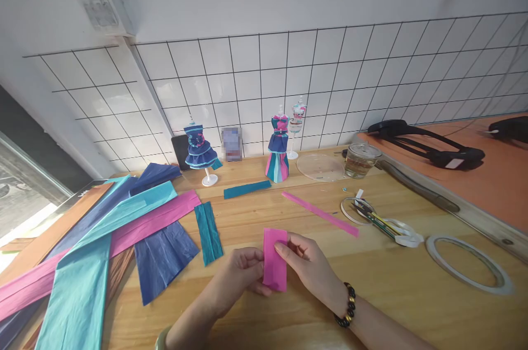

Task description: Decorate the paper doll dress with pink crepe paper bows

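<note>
A folded piece of pink crepe paper (275,264) is held upright between my two hands, just above the wooden table. My left hand (245,273) pinches its left edge, with fingers partly behind it. On the right side, my right hand (303,259) grips it with the thumb across the front near the top. A teal paper strip (209,233) lies to the left of my hands, beside a pleated dark blue paper piece (163,262). Beyond my hands rests a narrow pink strip (320,213), and further back another teal strip (247,190).
Long paper strips (86,273) pile up on the left. Small dress forms in paper dresses (200,146) (279,146) stand at the back. A glass of liquid (362,160), a craft knife (377,219), a tape roll (468,263) and a large guillotine blade arm (416,185) are to the right.
</note>
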The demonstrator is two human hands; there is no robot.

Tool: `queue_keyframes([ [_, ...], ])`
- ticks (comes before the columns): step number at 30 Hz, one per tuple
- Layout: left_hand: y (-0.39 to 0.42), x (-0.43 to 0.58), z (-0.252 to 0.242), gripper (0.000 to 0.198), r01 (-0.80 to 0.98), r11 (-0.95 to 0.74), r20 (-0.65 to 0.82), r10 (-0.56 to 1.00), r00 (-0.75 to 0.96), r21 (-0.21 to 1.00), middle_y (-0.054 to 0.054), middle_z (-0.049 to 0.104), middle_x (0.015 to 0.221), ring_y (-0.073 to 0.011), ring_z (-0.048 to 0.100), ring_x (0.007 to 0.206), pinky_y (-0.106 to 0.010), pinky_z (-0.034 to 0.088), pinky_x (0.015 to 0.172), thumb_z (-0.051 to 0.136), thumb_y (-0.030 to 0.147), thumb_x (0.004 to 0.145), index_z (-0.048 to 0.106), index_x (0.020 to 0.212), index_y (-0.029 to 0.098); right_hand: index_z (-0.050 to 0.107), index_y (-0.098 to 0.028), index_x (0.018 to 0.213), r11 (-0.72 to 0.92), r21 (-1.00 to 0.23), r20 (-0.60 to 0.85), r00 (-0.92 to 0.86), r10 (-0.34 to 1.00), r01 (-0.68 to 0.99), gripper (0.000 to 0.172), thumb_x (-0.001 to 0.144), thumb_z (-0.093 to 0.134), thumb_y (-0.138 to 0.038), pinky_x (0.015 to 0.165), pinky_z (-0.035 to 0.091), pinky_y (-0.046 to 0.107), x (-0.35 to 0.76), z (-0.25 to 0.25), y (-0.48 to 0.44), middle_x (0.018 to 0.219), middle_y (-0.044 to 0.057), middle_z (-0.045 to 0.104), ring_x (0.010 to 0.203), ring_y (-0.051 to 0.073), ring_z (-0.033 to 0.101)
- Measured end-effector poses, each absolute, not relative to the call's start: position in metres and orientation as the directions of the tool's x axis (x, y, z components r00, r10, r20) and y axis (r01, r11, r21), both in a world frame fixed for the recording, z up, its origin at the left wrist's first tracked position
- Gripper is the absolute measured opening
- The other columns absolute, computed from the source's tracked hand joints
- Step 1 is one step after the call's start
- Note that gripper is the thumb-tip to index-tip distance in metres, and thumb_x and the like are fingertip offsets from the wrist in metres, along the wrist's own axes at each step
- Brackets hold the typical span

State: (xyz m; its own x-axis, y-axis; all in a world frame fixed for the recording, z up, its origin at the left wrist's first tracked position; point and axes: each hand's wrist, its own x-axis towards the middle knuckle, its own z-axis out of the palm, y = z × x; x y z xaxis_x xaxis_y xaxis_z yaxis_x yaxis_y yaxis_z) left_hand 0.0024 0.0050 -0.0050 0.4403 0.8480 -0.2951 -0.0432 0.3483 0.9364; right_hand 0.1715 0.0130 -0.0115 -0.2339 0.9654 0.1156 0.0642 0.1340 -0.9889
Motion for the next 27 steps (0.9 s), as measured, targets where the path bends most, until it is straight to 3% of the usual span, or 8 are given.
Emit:
queue_keyframes([
  [3,0.006,0.004,-0.004,0.037,-0.028,0.346,-0.302,0.854,0.423,0.938,-0.007,0.066,0.068,-0.0147,0.063,0.058,-0.023,0.050,0.055,0.067,0.044,0.068,0.065,0.082,0.010,0.061,-0.018,0.098,0.103,-0.994,0.093,-0.191,0.977,0.042,0.030,0.079,0.056,-0.042,0.066,0.045,0.025,0.171,-0.013,0.013,0.078,0.002,0.059,0.071,0.015,0.053],
  [6,0.006,0.004,-0.005,0.037,-0.033,0.339,-0.299,0.868,0.396,0.940,-0.006,0.065,0.067,-0.0144,0.062,0.056,-0.022,0.048,0.050,0.069,0.044,0.065,0.062,0.081,0.011,0.046,-0.022,0.123,0.065,-0.998,0.066,-0.138,0.988,-0.006,0.056,0.073,0.063,-0.041,0.075,0.047,0.027,0.172,-0.016,0.013,0.101,0.005,0.057,0.085,0.016,0.055],
  [9,0.007,0.003,-0.004,0.033,-0.042,0.322,-0.286,0.887,0.362,0.946,-0.005,0.065,0.068,-0.0146,0.062,0.058,-0.023,0.049,0.050,0.071,0.040,0.064,0.059,0.076,0.012,0.038,-0.023,0.129,0.071,-0.996,0.078,-0.183,0.980,-0.048,0.065,0.072,0.066,-0.038,0.084,0.046,0.029,0.173,-0.019,0.013,0.118,0.008,0.050,0.096,0.017,0.054],
  [15,0.010,0.003,0.001,0.031,-0.051,0.284,-0.252,0.909,0.331,0.957,-0.008,0.068,0.084,-0.0186,0.064,0.077,-0.025,0.050,0.061,0.067,0.036,0.070,0.060,0.091,0.014,0.043,-0.023,0.120,0.145,-0.989,0.138,-0.171,0.975,0.029,0.054,0.072,0.066,-0.028,0.088,0.043,0.034,0.171,-0.017,0.011,0.118,0.008,0.051,0.102,0.019,0.051],
  [19,0.011,0.003,0.005,0.032,-0.066,0.284,-0.254,0.923,0.289,0.956,-0.007,0.069,0.087,-0.0187,0.065,0.077,-0.026,0.050,0.063,0.066,0.030,0.069,0.060,0.098,0.016,0.051,-0.021,0.107,0.168,-0.981,0.155,-0.128,0.980,0.100,0.037,0.073,0.064,-0.028,0.081,0.045,0.033,0.170,-0.014,0.010,0.103,0.007,0.058,0.091,0.018,0.054],
  [24,0.013,0.002,0.001,0.028,-0.129,0.289,-0.259,0.943,0.207,0.949,-0.005,0.068,0.079,-0.0163,0.063,0.067,-0.024,0.049,0.058,0.067,0.026,0.067,0.060,0.091,0.014,0.061,-0.021,0.077,0.364,-0.912,0.319,-0.233,0.919,0.187,0.002,0.076,0.060,-0.022,0.079,0.045,0.031,0.172,-0.008,0.005,0.086,0.004,0.057,0.085,0.018,0.055],
  [27,0.014,0.000,0.000,0.022,-0.225,0.252,-0.203,0.954,0.222,0.941,-0.003,0.066,0.068,-0.0125,0.059,0.058,-0.021,0.046,0.055,0.065,0.030,0.071,0.059,0.084,0.013,0.065,-0.022,0.076,0.409,-0.893,0.326,-0.356,0.876,0.187,0.010,0.077,0.058,-0.016,0.081,0.045,0.029,0.172,-0.003,0.000,0.089,0.005,0.056,0.089,0.018,0.055],
])
